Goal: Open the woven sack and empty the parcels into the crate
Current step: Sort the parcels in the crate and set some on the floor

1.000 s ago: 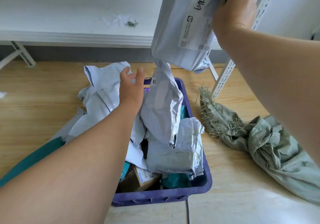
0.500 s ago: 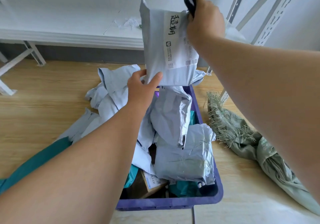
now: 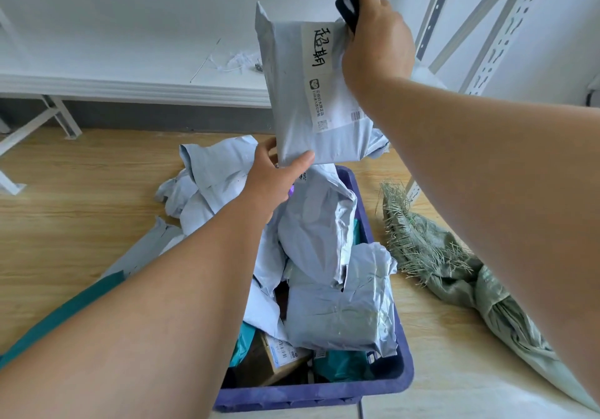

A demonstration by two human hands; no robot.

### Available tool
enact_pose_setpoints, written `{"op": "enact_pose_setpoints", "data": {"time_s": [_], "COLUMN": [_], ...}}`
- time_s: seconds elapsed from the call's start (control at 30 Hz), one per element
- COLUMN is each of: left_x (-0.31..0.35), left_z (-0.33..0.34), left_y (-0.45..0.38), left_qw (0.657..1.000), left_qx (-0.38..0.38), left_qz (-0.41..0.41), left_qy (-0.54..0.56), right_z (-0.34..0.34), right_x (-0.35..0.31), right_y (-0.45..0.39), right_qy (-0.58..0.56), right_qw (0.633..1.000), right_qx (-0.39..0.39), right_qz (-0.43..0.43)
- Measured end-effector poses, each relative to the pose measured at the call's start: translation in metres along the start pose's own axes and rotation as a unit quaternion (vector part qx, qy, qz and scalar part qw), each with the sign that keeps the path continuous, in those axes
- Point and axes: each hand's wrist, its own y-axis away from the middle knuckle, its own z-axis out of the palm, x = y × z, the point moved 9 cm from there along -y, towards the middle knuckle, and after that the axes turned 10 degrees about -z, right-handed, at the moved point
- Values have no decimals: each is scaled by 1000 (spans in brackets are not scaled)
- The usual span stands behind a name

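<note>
A grey parcel bag (image 3: 302,100) with a white label and black handwriting hangs upright above the purple crate (image 3: 383,383). My right hand (image 3: 376,38) grips its top right corner together with a black tool (image 3: 344,3). My left hand (image 3: 276,175) pinches the bag's bottom left corner between thumb and fingers. The crate is piled with several grey, teal and cardboard parcels (image 3: 337,305). The green woven sack (image 3: 454,262) lies crumpled and flat on the floor right of the crate, its frayed mouth toward the crate.
Several grey parcels (image 3: 207,178) and a teal one (image 3: 58,314) lie on the wooden floor left of the crate. A low white shelf (image 3: 130,87) runs along the back. White metal rack posts (image 3: 487,35) stand at the right rear.
My right hand lowered the labelled parcel toward the crate. My left hand rose from the parcels at the crate's left and took hold of its bottom corner.
</note>
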Motion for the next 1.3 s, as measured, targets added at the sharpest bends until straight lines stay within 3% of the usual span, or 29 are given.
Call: {"op": "enact_pose_setpoints", "data": {"time_s": [0.2, 0.5, 0.7, 0.8, 0.87, 0.97, 1.03, 1.07, 1.13, 1.2, 1.3], "left_x": [-10, -13, -16, -34, -51, -63, -59, -56, -50, -50, -86], "left_z": [-2, -6, -39, -66, -84, -88, -77, -72, -65, -55, -42], "left_y": [-4, -3, -1, 6, 8, 7, 7, 10, 20, 26, 9], "left_qw": [999, 997, 996, 987, 977, 958, 941, 936, 930, 919, 920], "left_qx": [-13, -32, 87, 146, 190, 215, 214, 214, 234, 233, 145], "left_qz": [-24, -49, -6, -13, -39, -54, -39, -29, 24, 82, 17], "left_qy": [44, 40, -23, -59, -92, -182, -257, -277, -281, -308, -364], "right_z": [12, 19, 28, 63, 91, 135, 155, 157, 148, 134, 151], "right_x": [7, 5, -3, -3, -7, -16, -11, -5, 7, 1, -18], "right_y": [2, 10, 19, 33, 57, 113, 151, 164, 172, 175, 196], "right_qy": [-9, -33, -93, -179, -194, -123, -61, -58, -62, -28, -48], "right_qw": [998, 997, 994, 974, 954, 915, 890, 892, 929, 958, 942], "right_qx": [-57, -67, -50, -124, -220, -384, -451, -446, -351, -273, -329], "right_qz": [24, 31, 40, 64, 58, 4, 10, 36, 97, 85, 52]}}
